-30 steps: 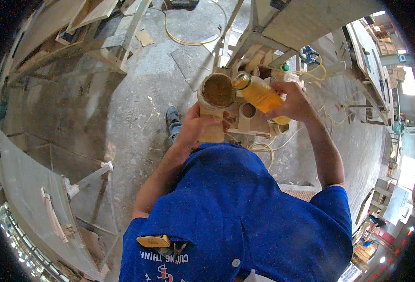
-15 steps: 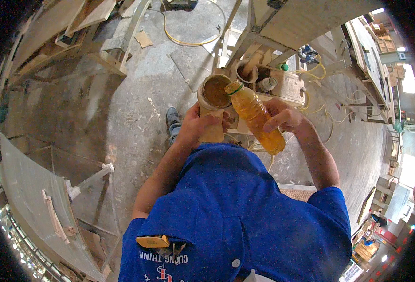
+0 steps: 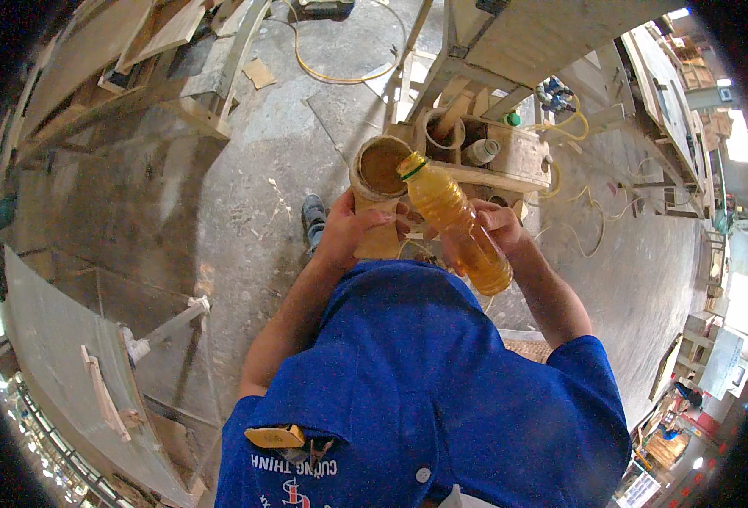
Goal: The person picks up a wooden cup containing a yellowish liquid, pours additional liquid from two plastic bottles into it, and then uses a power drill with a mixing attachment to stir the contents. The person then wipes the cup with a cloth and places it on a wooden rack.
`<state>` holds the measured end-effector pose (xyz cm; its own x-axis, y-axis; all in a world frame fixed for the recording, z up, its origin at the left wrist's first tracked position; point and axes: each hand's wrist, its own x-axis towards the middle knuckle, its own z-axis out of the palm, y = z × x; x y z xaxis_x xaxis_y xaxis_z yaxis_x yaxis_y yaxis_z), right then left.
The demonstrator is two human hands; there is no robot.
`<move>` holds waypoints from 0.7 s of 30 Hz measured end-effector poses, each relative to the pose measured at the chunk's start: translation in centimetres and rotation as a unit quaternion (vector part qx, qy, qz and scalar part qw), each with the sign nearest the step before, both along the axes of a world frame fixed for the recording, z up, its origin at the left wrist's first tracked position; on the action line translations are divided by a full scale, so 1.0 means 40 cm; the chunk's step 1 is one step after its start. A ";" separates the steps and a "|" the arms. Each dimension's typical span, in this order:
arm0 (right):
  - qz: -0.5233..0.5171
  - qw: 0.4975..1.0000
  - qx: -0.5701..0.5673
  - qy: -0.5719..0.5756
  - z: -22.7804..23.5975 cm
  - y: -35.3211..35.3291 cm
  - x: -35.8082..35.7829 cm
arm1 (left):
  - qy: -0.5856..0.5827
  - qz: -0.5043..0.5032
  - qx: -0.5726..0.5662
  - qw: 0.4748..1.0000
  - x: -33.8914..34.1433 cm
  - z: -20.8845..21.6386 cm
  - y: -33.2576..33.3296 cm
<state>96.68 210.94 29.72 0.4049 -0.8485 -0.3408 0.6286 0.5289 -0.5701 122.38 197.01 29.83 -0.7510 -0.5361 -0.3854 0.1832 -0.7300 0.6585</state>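
Note:
My left hand [image 3: 350,230] is wrapped round a tan, crusted cup-like container [image 3: 380,241] with a round open mouth, held in front of my body. Brownish contents [image 3: 382,169] show inside it. In my right hand [image 3: 494,227] is a clear plastic bottle [image 3: 459,216] of amber liquid, uncapped, with a green ring at its neck. The bottle leans to the left, its mouth at the container's right rim. Whether liquid is running out is too small to tell.
Beyond my hands a wooden crate [image 3: 518,157] holds a white bucket [image 3: 443,131] and a small bottle [image 3: 481,152]. Wooden workbenches [image 3: 200,106] stand left and right. Yellow hoses [image 3: 332,79] lie on the concrete floor. A grey sheet-topped frame [image 3: 69,339] is at lower left.
The bottle and my right hand have shifted slightly left and toward my body, bringing the bottle's mouth a little further over the container's rim. The container has moved slightly left.

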 end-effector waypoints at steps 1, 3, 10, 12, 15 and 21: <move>-0.005 1.000 -0.006 -0.024 -0.015 0.001 0.006 | 0.001 -0.001 0.000 1.000 -0.001 0.002 0.000; -0.023 0.998 -0.011 -0.052 -0.017 -0.006 0.028 | -0.001 0.001 -0.009 1.000 0.000 0.002 0.001; -0.007 0.995 -0.037 -0.090 -0.038 -0.003 0.051 | 0.005 -0.007 -0.023 1.000 -0.003 -0.004 0.003; -0.010 0.996 -0.035 -0.084 -0.047 0.000 0.047 | 0.006 -0.009 -0.018 1.000 -0.001 -0.002 0.002; -0.047 0.996 -0.006 -0.079 -0.101 0.019 0.027 | -0.005 -0.003 -0.020 1.000 0.001 0.007 0.004; 0.012 0.997 -0.051 -0.055 -0.132 0.005 0.007 | -0.002 0.005 -0.011 1.000 0.005 -0.001 0.010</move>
<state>96.97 211.15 24.45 0.4562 -0.8655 -0.2068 0.6773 0.4884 -0.5502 122.57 197.41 29.79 -0.7439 -0.5520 -0.3766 0.1877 -0.7135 0.6750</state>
